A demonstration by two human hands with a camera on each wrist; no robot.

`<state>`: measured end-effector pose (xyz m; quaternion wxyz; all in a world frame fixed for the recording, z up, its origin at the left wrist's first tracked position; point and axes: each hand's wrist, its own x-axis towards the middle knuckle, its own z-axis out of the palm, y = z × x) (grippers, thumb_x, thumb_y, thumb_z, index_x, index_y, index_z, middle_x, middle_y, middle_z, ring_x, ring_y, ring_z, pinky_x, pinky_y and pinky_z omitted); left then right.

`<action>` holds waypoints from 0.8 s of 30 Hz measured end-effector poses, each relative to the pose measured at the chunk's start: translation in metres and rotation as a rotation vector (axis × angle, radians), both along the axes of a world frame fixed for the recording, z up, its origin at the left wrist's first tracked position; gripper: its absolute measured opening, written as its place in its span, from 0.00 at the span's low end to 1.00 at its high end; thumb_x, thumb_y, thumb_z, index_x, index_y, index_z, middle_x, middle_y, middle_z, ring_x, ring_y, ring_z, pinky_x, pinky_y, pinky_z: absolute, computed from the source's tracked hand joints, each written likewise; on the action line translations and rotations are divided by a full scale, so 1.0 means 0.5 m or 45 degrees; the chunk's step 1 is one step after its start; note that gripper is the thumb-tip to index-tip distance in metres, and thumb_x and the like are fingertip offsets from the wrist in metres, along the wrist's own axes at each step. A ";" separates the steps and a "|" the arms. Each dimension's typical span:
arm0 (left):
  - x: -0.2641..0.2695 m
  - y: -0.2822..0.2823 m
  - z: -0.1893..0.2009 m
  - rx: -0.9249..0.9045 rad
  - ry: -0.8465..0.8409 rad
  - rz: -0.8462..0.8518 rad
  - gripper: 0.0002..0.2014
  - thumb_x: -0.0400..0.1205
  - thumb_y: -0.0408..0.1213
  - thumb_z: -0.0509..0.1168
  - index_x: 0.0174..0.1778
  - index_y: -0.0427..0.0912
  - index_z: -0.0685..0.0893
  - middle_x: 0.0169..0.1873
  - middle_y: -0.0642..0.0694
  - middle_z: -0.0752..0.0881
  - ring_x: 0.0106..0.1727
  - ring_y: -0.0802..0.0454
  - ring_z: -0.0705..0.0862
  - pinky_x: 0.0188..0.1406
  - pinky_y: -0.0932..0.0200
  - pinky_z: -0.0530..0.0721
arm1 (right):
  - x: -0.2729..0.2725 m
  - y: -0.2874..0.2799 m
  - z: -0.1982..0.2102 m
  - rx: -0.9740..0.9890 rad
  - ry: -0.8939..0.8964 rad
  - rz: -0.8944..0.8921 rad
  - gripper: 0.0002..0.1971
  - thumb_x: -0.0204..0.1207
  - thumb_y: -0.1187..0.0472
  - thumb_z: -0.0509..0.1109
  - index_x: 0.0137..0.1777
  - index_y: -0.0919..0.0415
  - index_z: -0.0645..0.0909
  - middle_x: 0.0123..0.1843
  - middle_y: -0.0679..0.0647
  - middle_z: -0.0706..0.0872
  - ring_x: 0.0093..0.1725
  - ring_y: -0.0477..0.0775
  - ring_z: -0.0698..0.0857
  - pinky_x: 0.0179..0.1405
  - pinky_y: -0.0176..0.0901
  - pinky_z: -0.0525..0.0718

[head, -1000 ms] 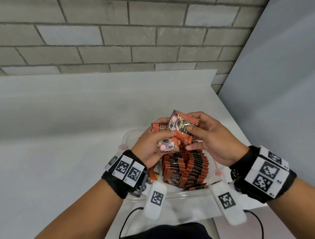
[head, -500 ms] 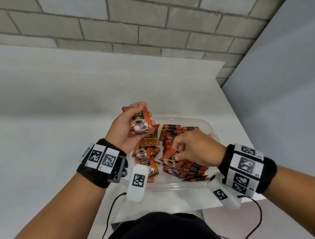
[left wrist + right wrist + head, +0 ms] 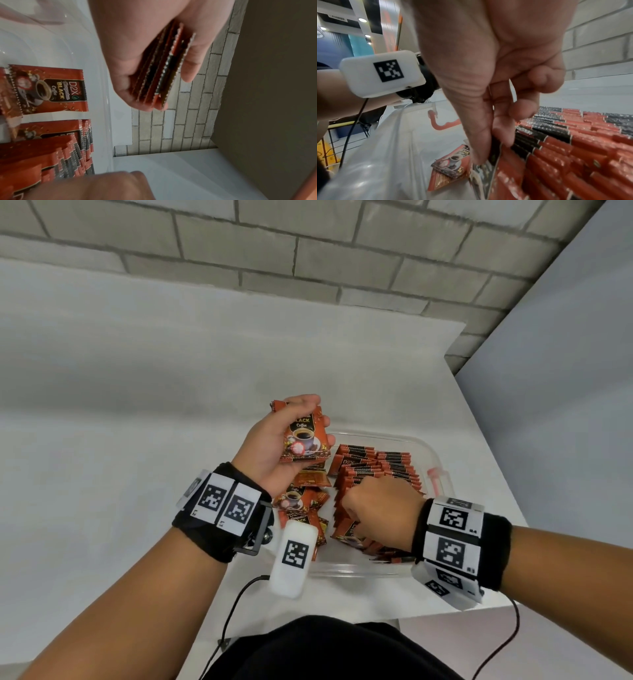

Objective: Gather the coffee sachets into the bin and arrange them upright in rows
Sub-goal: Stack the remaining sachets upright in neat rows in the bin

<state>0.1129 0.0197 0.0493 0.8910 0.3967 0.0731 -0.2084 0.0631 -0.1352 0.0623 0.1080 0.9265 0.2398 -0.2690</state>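
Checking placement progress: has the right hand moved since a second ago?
Yes. The right hand went from level with the left hand above the bin down into the sachet rows.

Both forearms are bare, with no sleeves. The left hand (image 3: 274,443) has a black fabric wristband (image 3: 219,529) behind it, carrying white rectangular tags printed with black square codes; 2 face the head camera, and a 3rd shows edge-on. A black metal bracket (image 3: 257,539) with a screw holds a white rounded box (image 3: 294,556) bearing 1 code. The right hand (image 3: 380,511) has a matching black band (image 3: 493,549) with at least 4 coded tags. A thin black cable (image 3: 229,621) trails from each wrist unit. Dark clothing (image 3: 329,648) covers the torso.
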 end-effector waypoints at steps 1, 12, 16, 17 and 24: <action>0.000 -0.001 0.000 0.004 -0.001 -0.011 0.14 0.70 0.38 0.68 0.52 0.43 0.84 0.40 0.41 0.85 0.38 0.45 0.85 0.33 0.56 0.86 | 0.001 0.002 0.001 -0.025 0.006 0.002 0.07 0.78 0.69 0.64 0.53 0.60 0.78 0.40 0.56 0.76 0.39 0.59 0.80 0.39 0.49 0.83; 0.003 -0.013 -0.006 0.005 0.019 -0.047 0.10 0.75 0.36 0.66 0.51 0.43 0.84 0.39 0.41 0.85 0.36 0.44 0.85 0.33 0.57 0.86 | 0.004 0.013 0.000 -0.178 0.138 0.016 0.06 0.80 0.67 0.66 0.55 0.66 0.80 0.42 0.56 0.74 0.39 0.58 0.76 0.37 0.46 0.77; 0.002 -0.014 -0.007 0.000 0.018 -0.040 0.08 0.78 0.35 0.64 0.51 0.42 0.83 0.39 0.41 0.85 0.34 0.45 0.85 0.34 0.57 0.86 | 0.005 0.010 -0.007 -0.161 0.138 0.019 0.08 0.79 0.65 0.68 0.56 0.66 0.79 0.49 0.59 0.81 0.40 0.58 0.76 0.38 0.46 0.78; 0.001 -0.014 -0.007 -0.002 0.017 -0.036 0.08 0.78 0.35 0.64 0.51 0.42 0.83 0.39 0.41 0.85 0.35 0.45 0.85 0.33 0.57 0.86 | 0.006 0.009 -0.010 -0.154 0.136 0.022 0.08 0.79 0.64 0.68 0.56 0.66 0.79 0.51 0.60 0.82 0.40 0.58 0.77 0.38 0.46 0.78; 0.000 -0.006 -0.009 -0.014 0.014 -0.033 0.11 0.73 0.36 0.66 0.51 0.42 0.84 0.40 0.40 0.84 0.37 0.46 0.84 0.32 0.56 0.86 | 0.009 -0.032 0.015 0.118 0.062 -0.115 0.12 0.76 0.49 0.71 0.41 0.56 0.75 0.33 0.47 0.78 0.35 0.51 0.80 0.29 0.39 0.73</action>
